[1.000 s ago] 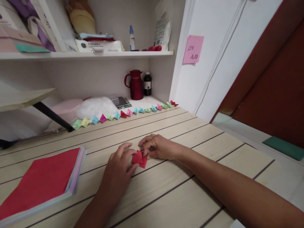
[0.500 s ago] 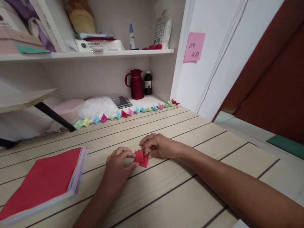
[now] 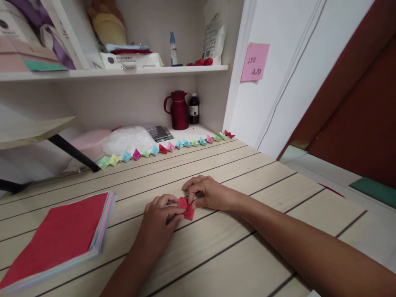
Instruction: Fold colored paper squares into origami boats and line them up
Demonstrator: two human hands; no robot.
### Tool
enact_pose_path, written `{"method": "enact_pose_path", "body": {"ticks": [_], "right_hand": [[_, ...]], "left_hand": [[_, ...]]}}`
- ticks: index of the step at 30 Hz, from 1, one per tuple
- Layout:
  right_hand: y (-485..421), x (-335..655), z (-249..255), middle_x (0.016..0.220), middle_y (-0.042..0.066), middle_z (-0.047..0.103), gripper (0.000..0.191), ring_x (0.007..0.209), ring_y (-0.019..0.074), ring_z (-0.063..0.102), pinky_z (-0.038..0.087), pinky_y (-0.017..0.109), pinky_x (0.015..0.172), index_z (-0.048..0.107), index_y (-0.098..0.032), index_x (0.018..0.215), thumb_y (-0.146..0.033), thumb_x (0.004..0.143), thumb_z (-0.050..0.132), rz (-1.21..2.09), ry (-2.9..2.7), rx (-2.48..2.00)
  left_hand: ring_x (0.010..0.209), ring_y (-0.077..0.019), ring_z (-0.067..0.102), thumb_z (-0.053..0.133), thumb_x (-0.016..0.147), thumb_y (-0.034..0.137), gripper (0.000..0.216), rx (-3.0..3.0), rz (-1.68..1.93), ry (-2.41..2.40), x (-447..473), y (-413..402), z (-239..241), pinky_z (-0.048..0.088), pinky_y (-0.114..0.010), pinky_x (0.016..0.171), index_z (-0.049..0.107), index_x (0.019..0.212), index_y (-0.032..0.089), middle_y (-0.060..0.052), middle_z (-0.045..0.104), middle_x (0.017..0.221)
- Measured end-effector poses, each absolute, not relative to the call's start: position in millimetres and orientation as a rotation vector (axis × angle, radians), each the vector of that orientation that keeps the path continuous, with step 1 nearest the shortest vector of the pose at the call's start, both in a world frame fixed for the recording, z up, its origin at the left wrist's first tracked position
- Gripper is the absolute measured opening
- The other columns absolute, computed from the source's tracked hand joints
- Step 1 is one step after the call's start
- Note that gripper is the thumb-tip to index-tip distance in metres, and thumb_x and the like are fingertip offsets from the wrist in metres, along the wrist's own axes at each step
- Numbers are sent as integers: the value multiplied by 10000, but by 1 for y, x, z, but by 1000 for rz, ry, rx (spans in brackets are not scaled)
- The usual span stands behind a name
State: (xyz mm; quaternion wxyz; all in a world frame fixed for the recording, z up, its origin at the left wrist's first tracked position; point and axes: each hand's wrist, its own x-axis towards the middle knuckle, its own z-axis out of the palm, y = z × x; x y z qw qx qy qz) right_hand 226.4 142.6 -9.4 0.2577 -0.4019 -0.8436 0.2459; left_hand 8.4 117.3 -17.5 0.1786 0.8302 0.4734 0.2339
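A small folded piece of red origami paper (image 3: 189, 213) lies on the slatted wooden table (image 3: 222, 251) between my hands. My left hand (image 3: 162, 214) comes at it from the left, its index finger and thumb closed against the paper's left part. On the other side, my right hand (image 3: 206, 192) pinches the upper right edge with thumb and index finger. Fold lines show on the paper's face; the fingers cover parts of its edges. To the left lies a stack of coloured paper (image 3: 62, 235) with a red sheet on top.
Along the table's back edge runs a row of small folded paper boats (image 3: 163, 149) in several colours. Behind them, a red jug (image 3: 179, 110) and a dark bottle (image 3: 194, 109) stand in the shelf. A black-legged stand (image 3: 74, 152) is at the left.
My left hand has moved right and laid its index finger further over the red paper, whose left flap now lies flatter. My right hand keeps its pinch.
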Motion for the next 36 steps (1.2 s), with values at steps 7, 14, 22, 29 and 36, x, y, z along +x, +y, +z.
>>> {"method": "enact_pose_path", "body": {"ticks": [7,14,22,29,36], "right_hand": [[135,224,-2,1265,34,576,395,1250,217,479,298,398,1060,669,-298,1092,-177,730,769,669,-2343,-1070],[137,225,-4,1348,29,543,354,1267,251,449,251,473,1075,679,-353,1120,-192,806,702,608,-2480,-1074],[137,224,-1,1339,5,565,315,1254,235,469,244,463,1080,695,-320,1049,-149,785,707,636,-2455,-1115],[137,223,1,1362,7,554,282,1293,232,433,211,468,1088,702,-303,1003,-124,784,706,723,-2425,-1107],[141,228,-4,1261,58,598,233,1256,222,476,316,405,1050,672,-214,881,-153,694,797,850,-2293,-1019]], "left_hand": [[1124,-254,570,681,769,166,265,2289,674,1357,8,117,-16,416,-502,996,762,890,388,0,681,1150],[1154,-251,546,650,793,166,251,2319,674,1338,7,119,-19,399,-492,1004,761,888,370,-20,623,1195],[1042,-240,572,660,788,186,140,2448,670,1354,9,115,-17,414,-435,903,664,910,253,-23,656,1073],[1040,-241,572,672,780,207,129,2444,680,1368,8,116,-19,419,-425,887,673,888,276,-16,655,1074],[1008,-237,599,646,785,183,150,2356,759,1420,8,119,-22,443,-440,896,732,720,288,-16,673,1054]]}}
